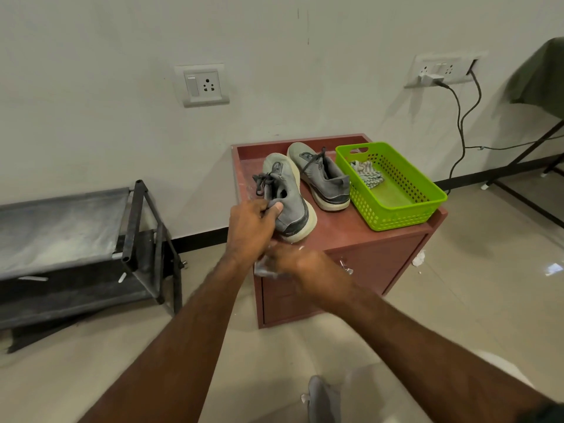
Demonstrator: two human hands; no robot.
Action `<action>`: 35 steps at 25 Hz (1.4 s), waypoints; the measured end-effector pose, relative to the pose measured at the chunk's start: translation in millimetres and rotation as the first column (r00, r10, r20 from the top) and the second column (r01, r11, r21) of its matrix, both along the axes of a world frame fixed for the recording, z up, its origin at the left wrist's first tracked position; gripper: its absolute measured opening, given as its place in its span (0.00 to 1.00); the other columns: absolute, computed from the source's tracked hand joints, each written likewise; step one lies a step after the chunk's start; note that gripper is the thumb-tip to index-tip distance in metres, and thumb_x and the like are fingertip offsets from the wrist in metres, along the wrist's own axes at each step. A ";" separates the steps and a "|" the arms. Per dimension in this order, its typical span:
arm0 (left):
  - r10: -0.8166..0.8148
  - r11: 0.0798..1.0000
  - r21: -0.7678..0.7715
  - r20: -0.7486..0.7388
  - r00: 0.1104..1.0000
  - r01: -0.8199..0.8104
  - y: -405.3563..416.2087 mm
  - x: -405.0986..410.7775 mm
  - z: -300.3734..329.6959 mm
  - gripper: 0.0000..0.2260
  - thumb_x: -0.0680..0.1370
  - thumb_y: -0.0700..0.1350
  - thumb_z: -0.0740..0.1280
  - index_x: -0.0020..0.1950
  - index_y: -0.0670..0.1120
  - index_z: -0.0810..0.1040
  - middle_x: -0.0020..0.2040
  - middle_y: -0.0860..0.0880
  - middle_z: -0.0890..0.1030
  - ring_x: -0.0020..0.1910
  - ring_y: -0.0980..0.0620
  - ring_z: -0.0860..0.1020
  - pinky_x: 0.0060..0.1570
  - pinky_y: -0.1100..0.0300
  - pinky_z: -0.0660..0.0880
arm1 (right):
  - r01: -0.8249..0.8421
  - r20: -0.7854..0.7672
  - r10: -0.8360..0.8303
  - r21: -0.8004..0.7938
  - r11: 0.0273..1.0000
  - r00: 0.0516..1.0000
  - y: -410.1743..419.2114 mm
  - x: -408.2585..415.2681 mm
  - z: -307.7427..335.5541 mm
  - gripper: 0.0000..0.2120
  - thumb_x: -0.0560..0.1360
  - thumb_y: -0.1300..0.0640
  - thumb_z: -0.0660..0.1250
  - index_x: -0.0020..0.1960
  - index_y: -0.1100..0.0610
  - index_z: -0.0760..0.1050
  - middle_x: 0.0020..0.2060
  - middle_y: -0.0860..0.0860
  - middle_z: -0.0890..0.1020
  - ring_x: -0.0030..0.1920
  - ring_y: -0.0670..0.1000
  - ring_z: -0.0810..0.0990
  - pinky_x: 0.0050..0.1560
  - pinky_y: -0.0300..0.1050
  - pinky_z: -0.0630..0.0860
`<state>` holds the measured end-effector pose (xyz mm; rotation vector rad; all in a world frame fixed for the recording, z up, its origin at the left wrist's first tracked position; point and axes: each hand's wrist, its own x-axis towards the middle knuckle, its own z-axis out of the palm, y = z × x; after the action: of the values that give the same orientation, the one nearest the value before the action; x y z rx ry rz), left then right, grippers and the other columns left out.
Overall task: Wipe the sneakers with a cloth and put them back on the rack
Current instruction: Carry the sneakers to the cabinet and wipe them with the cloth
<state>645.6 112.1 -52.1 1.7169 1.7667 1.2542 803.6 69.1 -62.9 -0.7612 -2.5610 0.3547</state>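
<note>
Gripping the near sneaker by its collar, the left hand reaches forward from a long outstretched forearm, fingers curled over the opening and the thumb pressed against the grey heel fabric. That sneaker is tipped onto its side at the front left edge of the small reddish-brown desk, its pale sole facing right and its laces hanging off to the left.

The right hand crosses in from the right, just below and in front of the left hand, at the desk's front edge under the sneaker's heel. It is blurred; something pale and crumpled shows at its fingers, but whether the fingers pinch it or lie flat on it cannot be told.

The second sneaker sits upright on its sole just behind and to the right of the first, toe towards the wall. Beside it on the desk's right side stands a green basket holding a striped cloth in its far corner.

The dark shoe rack stands on the floor to the left, well apart from the desk, against the wall.
</note>
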 end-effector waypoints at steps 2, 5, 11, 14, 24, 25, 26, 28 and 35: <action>0.021 0.995 0.092 0.036 0.999 -0.025 1.2 2.3 7.5 0.09 0.80 0.49 0.68 0.51 0.47 0.86 0.36 0.57 0.82 0.35 0.62 0.78 0.37 0.68 0.75 | 0.291 -0.424 -0.296 -0.079 0.953 0.856 12.0 9.2 13.5 0.25 0.70 0.73 0.61 0.62 0.57 0.80 0.60 0.50 0.82 0.61 0.43 0.78 0.64 0.40 0.73; 0.016 0.996 0.085 0.167 0.986 -0.030 -0.3 6.8 1.6 0.13 0.79 0.50 0.70 0.62 0.50 0.83 0.49 0.54 0.85 0.47 0.59 0.82 0.54 0.59 0.80 | 0.499 -0.590 -0.663 -0.445 0.743 0.461 32.1 33.6 24.3 0.25 0.70 0.74 0.63 0.62 0.55 0.80 0.56 0.45 0.83 0.54 0.33 0.79 0.57 0.31 0.74; 0.212 0.950 -0.141 -0.355 0.910 -0.277 -11.9 19.7 -27.6 0.33 0.66 0.73 0.69 0.63 0.53 0.76 0.58 0.53 0.80 0.58 0.52 0.80 0.73 0.39 0.32 | 0.460 -0.565 -0.561 -0.328 0.825 0.605 46.5 24.2 12.0 0.27 0.71 0.72 0.62 0.65 0.52 0.78 0.59 0.45 0.82 0.58 0.43 0.80 0.60 0.39 0.76; 0.228 0.936 -0.176 -0.361 0.904 -0.306 -14.0 20.5 -30.5 0.29 0.69 0.66 0.73 0.63 0.50 0.74 0.60 0.52 0.79 0.57 0.48 0.81 0.74 0.38 0.34 | 0.326 -0.466 -0.369 -0.173 0.930 0.804 47.9 5.2 5.5 0.28 0.69 0.72 0.59 0.67 0.57 0.76 0.65 0.50 0.78 0.67 0.44 0.74 0.70 0.39 0.68; 0.018 0.995 -0.087 -0.218 0.976 -0.038 -20.5 40.2 -34.4 0.30 0.72 0.53 0.75 0.72 0.56 0.69 0.64 0.54 0.79 0.71 0.47 0.67 0.74 0.53 0.61 | 0.464 -0.254 -0.475 -0.107 0.880 0.843 71.6 26.8 1.9 0.15 0.64 0.62 0.77 0.50 0.54 0.80 0.46 0.49 0.82 0.48 0.50 0.79 0.53 0.46 0.75; 0.060 0.992 -0.097 -0.202 0.978 -0.081 -23.5 39.5 -28.4 0.30 0.71 0.55 0.76 0.71 0.54 0.70 0.65 0.51 0.78 0.71 0.46 0.67 0.75 0.49 0.61 | 0.460 -0.280 -0.470 -0.105 0.882 0.837 70.9 27.4 1.0 0.13 0.64 0.63 0.77 0.47 0.54 0.80 0.43 0.49 0.81 0.46 0.50 0.78 0.49 0.48 0.75; 0.069 0.990 -0.103 -0.233 0.970 -0.095 -25.8 37.5 -23.2 0.32 0.71 0.57 0.76 0.72 0.52 0.71 0.66 0.49 0.77 0.72 0.46 0.67 0.77 0.46 0.56 | 0.469 -0.339 -0.490 -0.147 0.871 0.803 71.0 29.2 0.3 0.13 0.64 0.63 0.77 0.46 0.55 0.80 0.42 0.48 0.82 0.44 0.49 0.79 0.48 0.46 0.75; 0.045 0.993 -0.088 -0.321 0.946 -0.077 -27.5 30.7 -18.8 0.37 0.69 0.64 0.74 0.73 0.51 0.69 0.70 0.51 0.75 0.73 0.49 0.69 0.78 0.46 0.42 | 0.434 -0.476 -0.587 -0.399 0.808 0.655 70.9 35.1 -1.3 0.13 0.65 0.64 0.79 0.46 0.55 0.80 0.41 0.48 0.83 0.43 0.45 0.81 0.46 0.39 0.77; -0.172 0.982 -0.125 -0.315 0.933 0.139 -13.4 -5.8 -23.8 0.43 0.69 0.62 0.76 0.80 0.53 0.61 0.80 0.53 0.59 0.80 0.56 0.52 0.80 0.48 0.42 | 0.019 -0.405 -0.769 -0.879 0.476 0.495 51.1 28.1 -15.7 0.15 0.64 0.71 0.78 0.45 0.58 0.79 0.38 0.52 0.81 0.40 0.49 0.80 0.42 0.43 0.78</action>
<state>639.7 98.7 -75.9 2.0504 1.7882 0.8365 831.6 120.3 -78.6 -1.2045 -1.1420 1.3725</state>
